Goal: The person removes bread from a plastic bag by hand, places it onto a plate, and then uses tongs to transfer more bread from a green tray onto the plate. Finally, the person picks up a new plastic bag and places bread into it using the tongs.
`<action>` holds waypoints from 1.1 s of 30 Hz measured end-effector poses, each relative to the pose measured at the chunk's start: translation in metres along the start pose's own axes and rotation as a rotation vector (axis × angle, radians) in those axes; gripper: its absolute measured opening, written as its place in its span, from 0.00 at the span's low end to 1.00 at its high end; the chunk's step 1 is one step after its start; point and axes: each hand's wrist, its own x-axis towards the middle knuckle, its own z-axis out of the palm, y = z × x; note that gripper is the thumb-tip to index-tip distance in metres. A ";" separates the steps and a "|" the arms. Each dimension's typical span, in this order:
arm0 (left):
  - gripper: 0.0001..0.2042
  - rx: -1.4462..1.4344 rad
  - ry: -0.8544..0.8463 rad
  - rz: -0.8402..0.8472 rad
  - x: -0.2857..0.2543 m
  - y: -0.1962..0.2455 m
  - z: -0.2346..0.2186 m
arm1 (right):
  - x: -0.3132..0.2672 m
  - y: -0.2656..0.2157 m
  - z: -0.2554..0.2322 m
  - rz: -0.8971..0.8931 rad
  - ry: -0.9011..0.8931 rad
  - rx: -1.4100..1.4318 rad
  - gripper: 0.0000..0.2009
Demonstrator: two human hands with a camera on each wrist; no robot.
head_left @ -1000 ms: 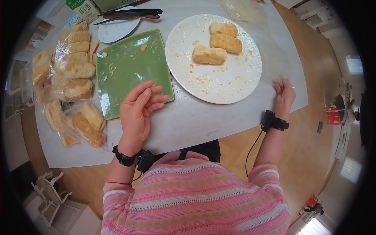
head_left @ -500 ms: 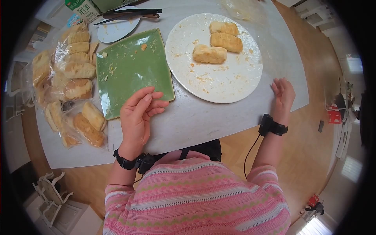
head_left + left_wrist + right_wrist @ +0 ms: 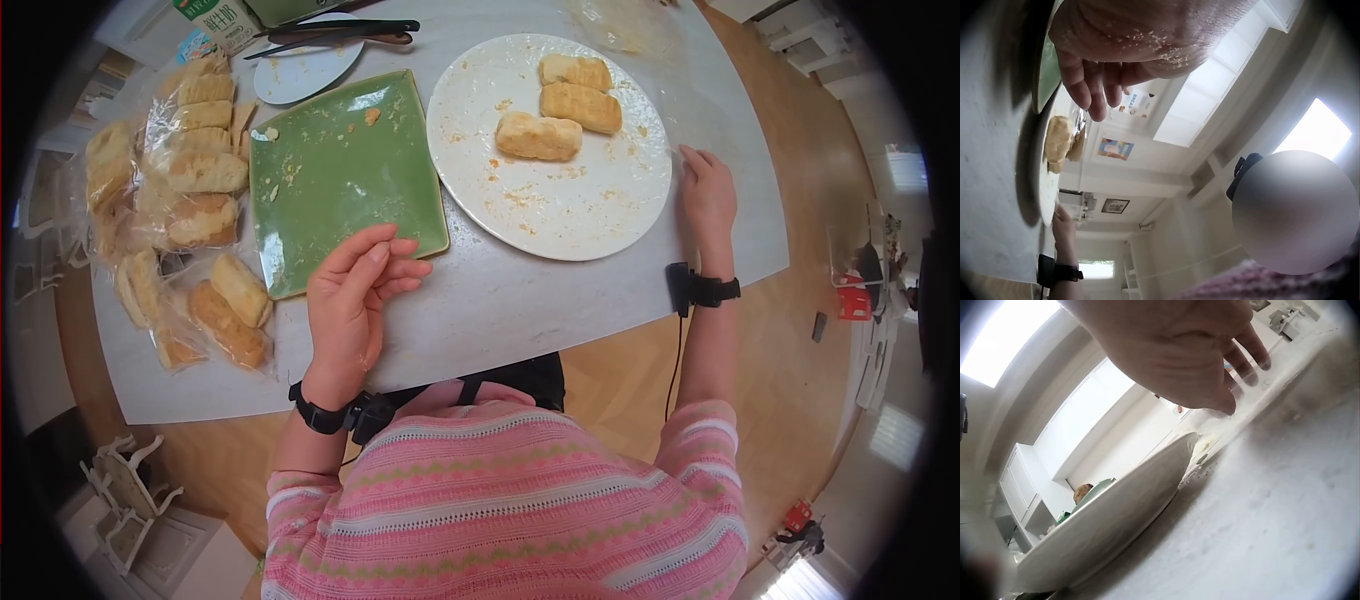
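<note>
My left hand (image 3: pixel 345 300) is over the near edge of a square green plate (image 3: pixel 340 190), fingers loosely bent and holding nothing. White flakes cling to its skin in the left wrist view. The right hand (image 3: pixel 710 205) is beside the right rim of a large round white plate (image 3: pixel 600 225), fingers pointing forward. In the right wrist view, clear plastic film (image 3: pixel 1260 387) shows at its fingertips, the fingers slightly spread. On the white plate lie three oblong bread rolls, one (image 3: pixel 538 137) apart from the other two (image 3: pixel 580 107). Crumbs dot both plates.
Clear bags of bread rolls (image 3: pixel 205 172) cover the table's left side. Behind the green plate, dark tongs (image 3: pixel 340 32) rest across a small white plate (image 3: pixel 300 75), near a milk carton (image 3: pixel 220 22). A crumpled plastic bag (image 3: pixel 620 25) lies at the back.
My right hand has moved forward and slightly left, up beside the white plate's rim. My left hand dropped back a little from over the green plate, then stayed still. The rolls have not moved.
</note>
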 end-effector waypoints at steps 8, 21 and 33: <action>0.12 -0.002 0.007 -0.006 -0.003 0.000 -0.004 | 0.015 -0.002 0.011 0.084 -0.140 -0.259 0.14; 0.12 -0.025 0.000 -0.023 -0.005 -0.004 -0.010 | 0.017 0.022 0.013 -0.157 -0.212 0.054 0.18; 0.13 0.096 0.005 0.119 -0.010 0.016 -0.027 | -0.012 -0.056 -0.041 -0.012 -0.068 0.502 0.16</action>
